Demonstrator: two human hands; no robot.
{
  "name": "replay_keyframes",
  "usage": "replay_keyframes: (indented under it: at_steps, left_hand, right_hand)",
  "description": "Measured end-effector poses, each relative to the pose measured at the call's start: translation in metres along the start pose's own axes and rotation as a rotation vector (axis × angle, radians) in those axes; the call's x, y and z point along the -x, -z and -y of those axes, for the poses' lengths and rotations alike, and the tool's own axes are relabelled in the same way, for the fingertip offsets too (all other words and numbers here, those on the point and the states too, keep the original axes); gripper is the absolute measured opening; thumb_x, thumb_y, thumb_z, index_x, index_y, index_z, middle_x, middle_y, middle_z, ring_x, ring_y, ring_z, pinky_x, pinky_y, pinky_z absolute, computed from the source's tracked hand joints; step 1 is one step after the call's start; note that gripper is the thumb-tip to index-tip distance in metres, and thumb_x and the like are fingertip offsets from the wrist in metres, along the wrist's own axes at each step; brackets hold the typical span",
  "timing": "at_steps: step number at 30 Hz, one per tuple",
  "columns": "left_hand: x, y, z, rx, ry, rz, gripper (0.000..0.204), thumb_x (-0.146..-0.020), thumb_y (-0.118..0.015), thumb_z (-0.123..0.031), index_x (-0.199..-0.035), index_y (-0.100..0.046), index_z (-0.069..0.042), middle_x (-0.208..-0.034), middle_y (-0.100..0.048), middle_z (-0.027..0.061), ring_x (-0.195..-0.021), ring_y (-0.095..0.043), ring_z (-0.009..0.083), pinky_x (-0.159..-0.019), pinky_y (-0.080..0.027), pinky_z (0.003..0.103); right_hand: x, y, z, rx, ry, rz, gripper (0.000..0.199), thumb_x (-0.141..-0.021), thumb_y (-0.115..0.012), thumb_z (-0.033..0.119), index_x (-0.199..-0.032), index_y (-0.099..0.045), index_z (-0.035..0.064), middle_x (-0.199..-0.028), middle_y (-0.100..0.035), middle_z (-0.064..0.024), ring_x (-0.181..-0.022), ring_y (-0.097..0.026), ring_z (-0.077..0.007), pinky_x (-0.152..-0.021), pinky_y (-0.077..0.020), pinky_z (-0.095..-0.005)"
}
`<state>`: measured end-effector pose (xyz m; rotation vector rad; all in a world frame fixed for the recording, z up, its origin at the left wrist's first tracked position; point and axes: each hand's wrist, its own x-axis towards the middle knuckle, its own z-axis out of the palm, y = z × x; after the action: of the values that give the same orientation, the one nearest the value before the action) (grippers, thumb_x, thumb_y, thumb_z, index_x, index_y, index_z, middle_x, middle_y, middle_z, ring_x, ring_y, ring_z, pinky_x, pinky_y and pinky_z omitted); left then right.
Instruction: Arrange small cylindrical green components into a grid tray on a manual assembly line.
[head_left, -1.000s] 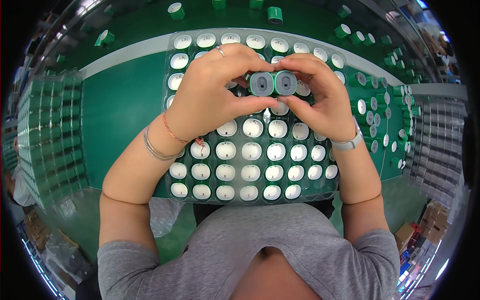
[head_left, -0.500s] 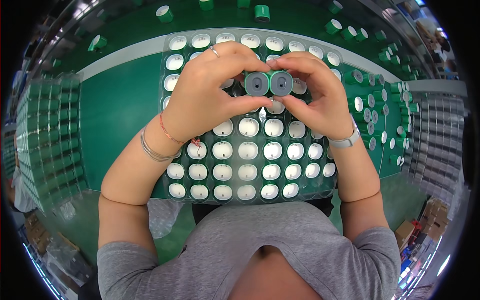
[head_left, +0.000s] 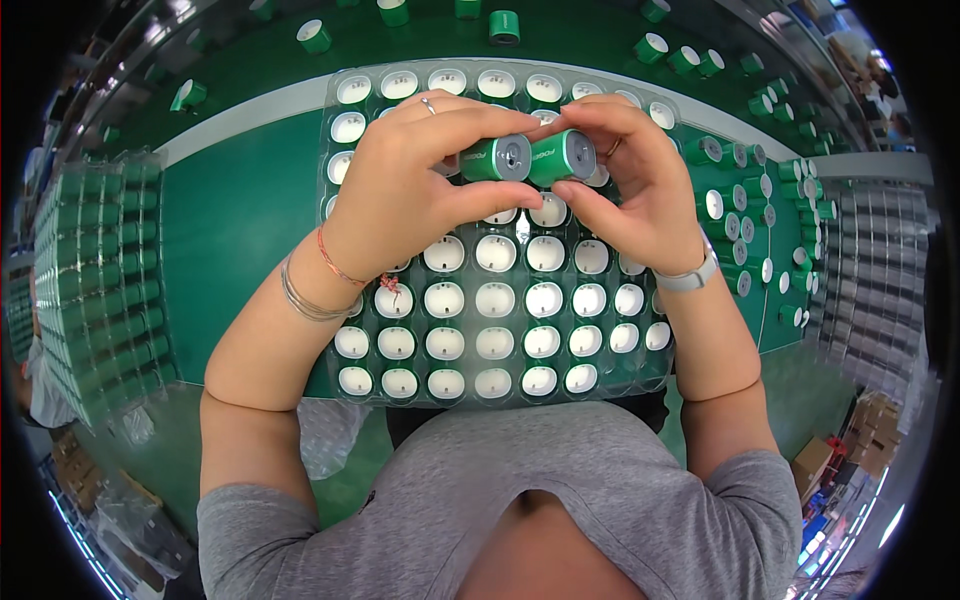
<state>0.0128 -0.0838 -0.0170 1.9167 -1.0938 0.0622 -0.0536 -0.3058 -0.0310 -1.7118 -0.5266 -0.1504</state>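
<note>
Two green cylinders (head_left: 530, 157), side by side and touching, grey ends toward the camera, held above the far rows of a tray. Left hand (head_left: 415, 190): fingers closed over the left cylinder, thumb beneath. Right hand (head_left: 630, 185): fingers closed around the right cylinder. Clear tray (head_left: 345, 235): rows of round pockets filled with white-topped cylinders. Green desk (head_left: 235, 215): loose green cylinders (head_left: 735, 215) to the right, stacked trays (head_left: 95, 270) at left.

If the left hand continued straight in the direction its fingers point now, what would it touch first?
The left hand points rightward, holding one green cylinder. That cylinder would likely first press the second green cylinder in the right hand; they already look close or touching, though depth is unclear.
</note>
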Motion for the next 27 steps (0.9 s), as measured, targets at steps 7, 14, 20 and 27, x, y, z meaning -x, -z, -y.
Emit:
replay_keyframes:
  at_steps: [7, 14, 20, 27]
  left_hand:
    - [-0.001, 0.001, 0.001, 0.035, 0.023, -0.003, 0.047, -0.067, -0.084, -0.017, -0.110, -0.069, -0.006, -0.092, -0.067, 0.0064, -0.085, -0.060, 0.0207, -0.078, -0.047, 0.031]
    - [0.001, -0.006, 0.004, 0.227, 0.112, 0.053, 0.036, -0.084, -0.070, -0.014, -0.118, -0.063, -0.005, -0.101, -0.060, 0.0099, -0.089, -0.057, 0.0216, -0.074, -0.048, 0.031]
    - [0.001, -0.008, 0.008, 0.604, 0.338, 0.054, 0.033, -0.088, -0.065, -0.007, -0.120, -0.056, 0.000, -0.108, -0.060, 0.0106, -0.100, -0.059, 0.0182, -0.085, -0.050, 0.029]
    - [-0.003, 0.004, 0.006, 0.999, 0.575, -0.014, 0.038, -0.087, -0.067, -0.005, -0.121, -0.052, 0.001, -0.113, -0.059, 0.0095, -0.105, -0.065, 0.0243, -0.089, -0.055, 0.034]
  right_hand:
    - [0.000, 0.008, 0.001, 0.178, 0.009, 0.065, 0.048, -0.078, -0.066, -0.009, -0.124, -0.053, 0.0001, -0.122, -0.054, -0.0138, -0.114, -0.057, -0.0248, -0.098, -0.0445, -0.0364]
    - [-0.001, 0.001, 0.000, -0.059, -0.037, -0.101, 0.041, -0.082, -0.064, -0.008, -0.121, -0.056, -0.0001, -0.123, -0.054, -0.0121, -0.109, -0.056, -0.0196, -0.091, -0.0488, -0.0319]
    - [-0.001, 0.003, -0.001, -0.090, -0.041, -0.098, 0.040, -0.086, -0.062, -0.004, -0.125, -0.053, -0.0005, -0.125, -0.052, -0.0121, -0.114, -0.056, -0.0230, -0.093, -0.0504, -0.0345]
    - [-0.003, 0.000, 0.011, -0.662, -0.246, -0.152, 0.045, -0.096, -0.052, 0.016, -0.136, -0.044, -0.0014, -0.129, -0.051, -0.0146, -0.108, -0.059, -0.0284, -0.091, -0.0506, -0.0363]
